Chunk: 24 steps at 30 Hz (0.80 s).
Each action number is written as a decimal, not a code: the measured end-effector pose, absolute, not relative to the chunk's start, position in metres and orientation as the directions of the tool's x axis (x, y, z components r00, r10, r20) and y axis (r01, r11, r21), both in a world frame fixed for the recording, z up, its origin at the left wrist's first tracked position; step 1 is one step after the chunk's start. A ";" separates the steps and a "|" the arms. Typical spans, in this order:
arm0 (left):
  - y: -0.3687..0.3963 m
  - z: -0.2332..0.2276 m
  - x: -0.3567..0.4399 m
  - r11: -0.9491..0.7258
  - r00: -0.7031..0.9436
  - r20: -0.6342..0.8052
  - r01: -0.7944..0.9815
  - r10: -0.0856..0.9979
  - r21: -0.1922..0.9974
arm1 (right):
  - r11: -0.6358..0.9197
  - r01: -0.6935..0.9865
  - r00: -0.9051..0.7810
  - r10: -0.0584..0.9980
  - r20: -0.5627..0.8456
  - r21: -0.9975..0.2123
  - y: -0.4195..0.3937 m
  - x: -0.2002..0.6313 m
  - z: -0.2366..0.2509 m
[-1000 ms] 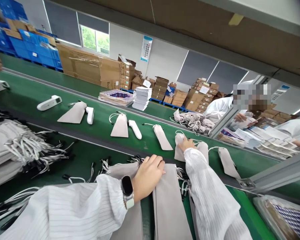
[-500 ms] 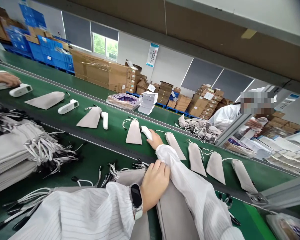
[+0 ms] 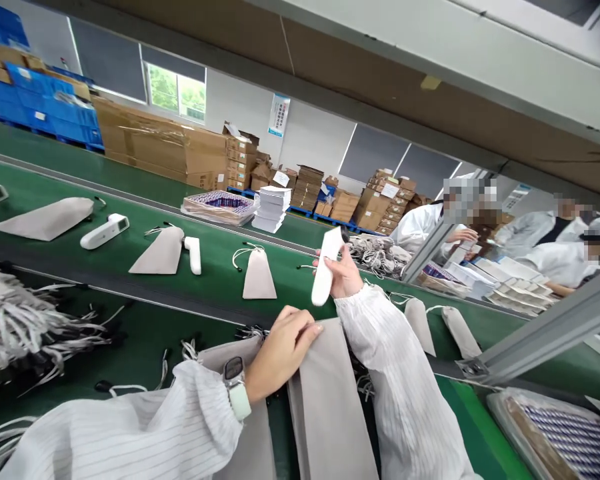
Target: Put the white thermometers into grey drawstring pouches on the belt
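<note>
My right hand (image 3: 344,272) holds a white handheld device (image 3: 325,269) lifted above the green conveyor belt (image 3: 215,267). My left hand (image 3: 281,348) rests on the top edge of a stack of grey drawstring pouches (image 3: 325,407) in front of me, fingers curled over it. On the belt just left of the lifted device lies a grey pouch (image 3: 259,276). Farther left lie another pouch (image 3: 161,251) with a white device (image 3: 194,253) beside it, then a further device (image 3: 105,231) and pouch (image 3: 44,219).
More pouches (image 3: 440,323) lie on the belt to the right. A heap of pouches with white cords (image 3: 25,320) sits at left. People in white coats (image 3: 425,223) work across the belt. A metal frame bar (image 3: 540,333) crosses at right. Cardboard boxes (image 3: 180,147) stand behind.
My right hand has picked the white device up off the belt and raised it. The belt items have shifted left. My left hand stays on the pouch stack.
</note>
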<state>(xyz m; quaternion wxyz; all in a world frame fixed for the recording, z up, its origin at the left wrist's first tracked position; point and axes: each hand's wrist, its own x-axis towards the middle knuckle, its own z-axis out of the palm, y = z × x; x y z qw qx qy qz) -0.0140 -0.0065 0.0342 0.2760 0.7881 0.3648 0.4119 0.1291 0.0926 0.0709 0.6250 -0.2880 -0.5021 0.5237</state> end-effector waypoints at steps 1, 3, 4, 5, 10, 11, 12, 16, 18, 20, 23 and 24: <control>-0.006 0.037 -0.015 -0.556 0.383 0.431 0.325 0.817 0.765 | 0.289 -0.381 -0.072 0.938 0.340 -0.878 0.086 0.129 0.078; -0.006 0.041 -0.016 -0.497 0.353 0.392 0.287 0.850 0.819 | 0.270 -0.385 -0.121 0.933 0.338 -0.883 0.076 0.128 0.087; -0.006 0.042 -0.016 -0.472 0.336 0.377 0.270 0.863 0.839 | 0.250 -0.378 -0.148 0.934 0.324 -0.891 0.073 0.127 0.090; -0.006 0.043 -0.017 -0.453 0.320 0.367 0.257 0.874 0.854 | 0.225 -0.370 -0.171 0.937 0.305 -0.901 0.071 0.126 0.091; -0.007 0.043 -0.016 -0.445 0.301 0.365 0.268 0.881 0.855 | 0.170 -0.351 -0.108 0.969 0.220 -0.921 0.070 0.125 0.093; -0.007 0.043 -0.016 -0.454 0.304 0.371 0.273 0.877 0.849 | 0.187 -0.351 -0.073 0.972 0.225 -0.918 0.070 0.125 0.094; -0.007 0.043 -0.016 -0.462 0.310 0.378 0.275 0.873 0.843 | 0.207 -0.351 -0.045 0.971 0.237 -0.913 0.069 0.126 0.095; -0.005 0.045 -0.017 -0.512 0.322 0.424 0.271 0.846 0.815 | 0.125 -0.249 -0.173 0.970 0.171 -0.960 0.066 0.129 0.095; -0.002 0.048 -0.019 -0.534 0.282 0.462 0.294 0.841 0.793 | 0.018 -0.066 -0.326 0.945 0.038 -0.998 0.063 0.129 0.092; 0.001 0.052 -0.021 -0.539 0.231 0.488 0.331 0.842 0.775 | -0.005 0.147 -0.446 0.892 -0.071 -0.989 0.059 0.127 0.090; 0.006 0.058 -0.024 -0.536 0.186 0.505 0.372 0.843 0.757 | 0.061 0.432 -0.566 0.795 -0.218 -0.900 0.052 0.123 0.092; 0.007 0.060 -0.025 -0.535 0.180 0.508 0.386 0.843 0.751 | 0.093 0.507 -0.567 0.785 -0.250 -0.857 0.050 0.121 0.093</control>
